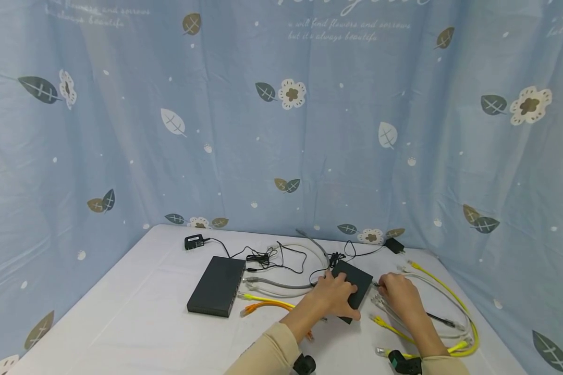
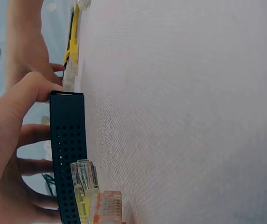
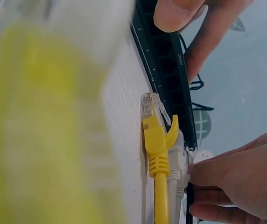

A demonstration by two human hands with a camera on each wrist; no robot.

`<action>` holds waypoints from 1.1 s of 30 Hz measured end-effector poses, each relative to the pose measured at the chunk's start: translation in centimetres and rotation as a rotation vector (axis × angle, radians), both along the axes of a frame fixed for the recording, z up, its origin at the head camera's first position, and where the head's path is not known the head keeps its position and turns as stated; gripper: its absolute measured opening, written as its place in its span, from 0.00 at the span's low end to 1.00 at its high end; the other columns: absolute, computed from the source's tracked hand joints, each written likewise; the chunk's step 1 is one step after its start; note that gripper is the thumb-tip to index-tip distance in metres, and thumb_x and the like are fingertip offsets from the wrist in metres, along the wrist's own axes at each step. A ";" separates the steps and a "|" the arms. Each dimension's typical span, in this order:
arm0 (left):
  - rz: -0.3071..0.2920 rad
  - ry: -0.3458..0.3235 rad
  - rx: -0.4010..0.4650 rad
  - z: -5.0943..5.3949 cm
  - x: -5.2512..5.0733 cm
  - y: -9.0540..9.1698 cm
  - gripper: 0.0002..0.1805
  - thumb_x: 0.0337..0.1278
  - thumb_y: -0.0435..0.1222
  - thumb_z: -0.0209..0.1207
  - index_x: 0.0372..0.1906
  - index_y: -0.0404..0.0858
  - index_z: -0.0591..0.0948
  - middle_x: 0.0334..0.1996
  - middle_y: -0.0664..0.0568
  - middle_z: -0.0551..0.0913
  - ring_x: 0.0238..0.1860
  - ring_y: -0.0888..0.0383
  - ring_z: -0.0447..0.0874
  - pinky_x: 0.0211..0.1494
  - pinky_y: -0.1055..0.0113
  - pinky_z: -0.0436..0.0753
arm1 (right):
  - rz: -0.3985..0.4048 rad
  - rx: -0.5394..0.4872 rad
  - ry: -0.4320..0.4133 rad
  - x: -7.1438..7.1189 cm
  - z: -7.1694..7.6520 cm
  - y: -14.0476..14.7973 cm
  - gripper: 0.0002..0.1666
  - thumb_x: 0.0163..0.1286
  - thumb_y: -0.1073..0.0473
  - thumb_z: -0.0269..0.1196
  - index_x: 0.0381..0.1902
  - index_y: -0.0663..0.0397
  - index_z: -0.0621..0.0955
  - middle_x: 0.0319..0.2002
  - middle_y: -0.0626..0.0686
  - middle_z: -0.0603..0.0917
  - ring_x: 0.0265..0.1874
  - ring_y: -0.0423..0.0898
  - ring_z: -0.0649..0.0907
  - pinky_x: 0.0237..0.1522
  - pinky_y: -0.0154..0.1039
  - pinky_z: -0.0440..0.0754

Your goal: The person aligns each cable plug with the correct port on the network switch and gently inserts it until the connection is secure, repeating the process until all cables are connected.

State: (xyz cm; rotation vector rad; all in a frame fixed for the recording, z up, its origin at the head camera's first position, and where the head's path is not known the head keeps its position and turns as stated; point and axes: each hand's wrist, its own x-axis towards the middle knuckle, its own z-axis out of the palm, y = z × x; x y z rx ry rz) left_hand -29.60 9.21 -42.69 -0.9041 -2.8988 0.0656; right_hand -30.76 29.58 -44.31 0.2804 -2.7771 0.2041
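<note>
My left hand [image 1: 334, 296] holds the right-hand black network switch [image 1: 359, 282]. Its thumb presses the edge by the numbered ports, and its other fingers spread over the casing. On the port side, my right hand [image 1: 401, 296] pinches the plug end of a short black network cable [image 1: 433, 316] close to the switch. Fingers hide most of that plug, and I cannot tell whether it sits in a port. Beside it in the right wrist view lie a yellow cable's plug [image 3: 156, 140] and a white cable [image 3: 173, 182]. The left wrist view shows the switch's perforated side [image 2: 69, 140].
A second black network switch [image 1: 218, 286] stands to the left. Yellow [image 1: 274, 300] and orange [image 1: 262, 306] cables lie between the switches, with a grey cable [image 1: 281, 284]. Power adapters [image 1: 194, 241] with thin leads lie behind. A long yellow cable [image 1: 474, 333] loops at the right.
</note>
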 end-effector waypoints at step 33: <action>0.010 0.010 -0.008 -0.2 -0.3 0.3 0.35 0.44 0.70 0.60 0.61 0.68 0.77 0.60 0.53 0.77 0.62 0.38 0.75 0.50 0.50 0.83 | 0.036 -0.020 0.013 0.4 0.3 -0.1 0.04 0.57 0.68 0.70 0.25 0.58 0.85 0.24 0.52 0.84 0.21 0.44 0.79 0.24 0.42 0.77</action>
